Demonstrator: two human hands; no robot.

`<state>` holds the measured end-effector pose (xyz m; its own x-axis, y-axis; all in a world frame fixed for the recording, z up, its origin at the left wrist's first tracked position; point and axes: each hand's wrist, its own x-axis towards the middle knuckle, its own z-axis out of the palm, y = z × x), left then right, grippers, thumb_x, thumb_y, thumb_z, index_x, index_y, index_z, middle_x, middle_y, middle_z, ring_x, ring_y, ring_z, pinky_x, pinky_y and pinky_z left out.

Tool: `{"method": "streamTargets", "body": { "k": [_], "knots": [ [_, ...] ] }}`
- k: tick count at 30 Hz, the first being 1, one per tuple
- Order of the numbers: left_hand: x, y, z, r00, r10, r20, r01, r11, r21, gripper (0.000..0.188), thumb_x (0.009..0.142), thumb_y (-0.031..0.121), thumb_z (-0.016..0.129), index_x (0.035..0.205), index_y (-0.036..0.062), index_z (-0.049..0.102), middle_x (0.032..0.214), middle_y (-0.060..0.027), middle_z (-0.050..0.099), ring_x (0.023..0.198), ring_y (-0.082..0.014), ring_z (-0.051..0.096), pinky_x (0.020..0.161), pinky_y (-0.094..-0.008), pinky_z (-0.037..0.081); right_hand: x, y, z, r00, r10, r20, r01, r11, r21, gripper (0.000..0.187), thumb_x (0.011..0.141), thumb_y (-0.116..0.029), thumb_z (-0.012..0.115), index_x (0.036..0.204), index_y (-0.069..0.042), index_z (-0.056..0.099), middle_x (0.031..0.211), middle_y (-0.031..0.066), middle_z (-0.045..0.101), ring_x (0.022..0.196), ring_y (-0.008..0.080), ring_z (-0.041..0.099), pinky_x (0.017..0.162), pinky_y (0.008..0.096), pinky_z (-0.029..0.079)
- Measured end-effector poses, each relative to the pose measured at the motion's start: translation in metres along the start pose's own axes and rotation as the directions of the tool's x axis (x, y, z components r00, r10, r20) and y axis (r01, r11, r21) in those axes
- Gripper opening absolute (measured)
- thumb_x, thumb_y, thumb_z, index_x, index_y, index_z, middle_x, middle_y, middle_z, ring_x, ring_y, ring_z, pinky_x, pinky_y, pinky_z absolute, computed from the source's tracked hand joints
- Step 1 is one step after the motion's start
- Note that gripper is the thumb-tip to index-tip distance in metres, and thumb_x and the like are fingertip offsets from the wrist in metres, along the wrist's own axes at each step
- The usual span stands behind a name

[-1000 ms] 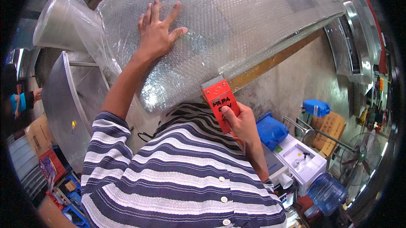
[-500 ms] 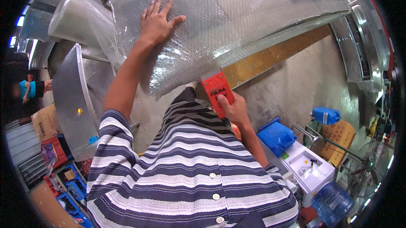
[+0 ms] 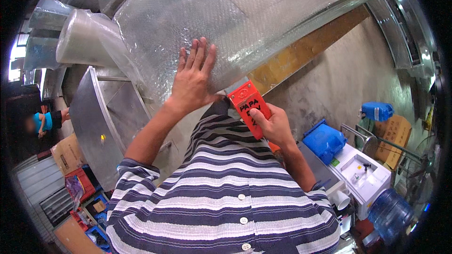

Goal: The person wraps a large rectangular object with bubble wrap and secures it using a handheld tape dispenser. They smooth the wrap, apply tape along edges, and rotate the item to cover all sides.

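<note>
A large panel wrapped in clear bubble wrap point(image 3: 263, 23) lies in front of me on a brown board-like surface point(image 3: 306, 51). My left hand point(image 3: 192, 82) is flat on the near left part of the wrap, fingers stretched out, its thumb close to the tool's tip. My right hand point(image 3: 273, 124) grips a red tape dispenser point(image 3: 249, 108) with black handwriting on it. The dispenser's metal front end meets the near edge of the wrap. Whether tape runs from it onto the wrap, I cannot tell.
A roll of bubble wrap point(image 3: 87, 39) lies at the far left, above a grey metal panel point(image 3: 96, 122). Beyond that, a person in a blue top point(image 3: 42, 123) is at the left. On the right are a blue jerrycan point(image 3: 325, 141), a white appliance point(image 3: 360, 174) and a water bottle point(image 3: 388, 211).
My left hand has slid nearer and to the right across the wrap, toward the dispenser. My right hand and the dispenser have shifted slightly right and nearer. The view has tilted a little.
</note>
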<state>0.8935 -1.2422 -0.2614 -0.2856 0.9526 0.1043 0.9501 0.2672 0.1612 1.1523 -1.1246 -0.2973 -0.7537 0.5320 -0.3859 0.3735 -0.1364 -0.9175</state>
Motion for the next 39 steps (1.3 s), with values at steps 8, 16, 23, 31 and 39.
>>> {"method": "streamTargets", "body": {
  "k": [8,16,23,31,39],
  "knots": [
    [0.000,0.002,0.020,0.999,0.033,-0.028,-0.030,0.992,0.125,0.106,0.079,0.044,0.082,0.161,0.0031,0.028,0.167,-0.0247,0.025,0.155,-0.0410,0.023,0.125,-0.0570,0.019,-0.001,0.046,0.010,0.997,-0.011,-0.073,0.016,0.997,0.071,0.038,0.096,-0.037,0.072,0.103,0.001,0.073,0.082,0.0085,0.073,0.074,0.0135,0.065,0.069,0.0321,0.053],
    [-0.006,0.012,0.009,0.969,0.244,0.028,-0.245,0.956,0.162,0.088,0.086,0.022,0.070,0.159,-0.0036,0.028,0.167,-0.0266,0.023,0.157,-0.0397,0.019,0.127,-0.0550,0.016,0.082,0.091,0.043,0.984,-0.167,-0.064,0.159,0.981,-0.109,0.046,0.097,-0.046,0.067,0.107,-0.001,0.072,0.084,0.0177,0.073,0.078,0.0285,0.071,0.075,0.0427,0.054],
    [-0.003,0.031,0.059,0.792,0.411,0.452,-0.611,0.527,0.591,0.078,0.093,0.026,0.053,0.160,-0.0026,0.026,0.170,-0.0191,0.020,0.158,-0.0350,0.016,0.130,-0.0466,0.007,0.082,0.122,0.040,0.986,-0.144,-0.090,0.134,0.985,-0.113,0.052,0.095,-0.049,0.068,0.111,0.000,0.070,0.092,0.0244,0.073,0.091,0.0427,0.073,0.081,0.0488,0.055],
    [-0.011,0.036,0.080,0.806,0.248,0.538,-0.566,0.056,0.823,0.066,0.103,0.027,0.035,0.161,-0.0030,0.024,0.171,-0.0147,0.017,0.159,-0.0289,0.013,0.131,-0.0427,0.005,0.078,0.082,0.024,0.997,0.050,-0.063,-0.079,0.756,-0.649,0.065,0.088,-0.062,0.066,0.109,-0.002,0.074,0.106,0.0267,0.074,0.103,0.0424,0.072,0.088,0.0484,0.056],
    [-0.012,0.031,0.088,0.824,0.267,0.499,-0.532,0.065,0.844,0.066,0.102,0.023,0.035,0.160,-0.0069,0.023,0.172,-0.0178,0.013,0.159,-0.0324,0.011,0.131,-0.0459,0.005,0.087,0.088,0.015,0.999,0.027,0.046,0.033,0.378,-0.925,0.049,0.081,-0.047,0.073,0.101,-0.002,0.078,0.105,0.0217,0.076,0.100,0.0347,0.074,0.083,0.0454,0.059]
  ]
}}
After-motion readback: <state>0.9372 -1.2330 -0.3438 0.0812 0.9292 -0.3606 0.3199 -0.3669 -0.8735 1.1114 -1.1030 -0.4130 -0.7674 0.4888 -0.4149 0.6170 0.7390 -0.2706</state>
